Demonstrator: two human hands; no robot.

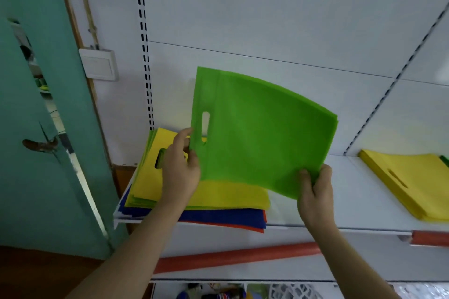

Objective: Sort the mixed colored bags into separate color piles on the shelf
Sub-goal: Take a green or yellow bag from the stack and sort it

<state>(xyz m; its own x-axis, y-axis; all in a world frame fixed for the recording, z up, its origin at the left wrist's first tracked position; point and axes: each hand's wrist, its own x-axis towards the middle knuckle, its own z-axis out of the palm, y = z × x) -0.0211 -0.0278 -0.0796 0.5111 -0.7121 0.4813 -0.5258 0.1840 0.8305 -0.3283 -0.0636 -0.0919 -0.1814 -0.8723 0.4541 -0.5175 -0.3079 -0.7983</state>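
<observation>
A bundle of green bags [260, 133] is lifted above the white shelf [347, 192], standing nearly upright with its cut-out handle to the left. My left hand [181, 167] pinches its lower left corner by the handle. My right hand [314, 194] grips its lower right corner. Under it, at the shelf's left end, lies the mixed pile [206, 199]: yellow bags on top, some green edges, then blue and orange-red ones at the bottom. A separate yellow pile [410, 182] lies on the shelf at the right.
A teal door [43, 128] with a handle stands ajar on the left, with a wall switch [98, 64] beside it. Two orange-red tubes [238, 257] lie on the shelf below. A slotted upright [145, 56] runs up the white back panel.
</observation>
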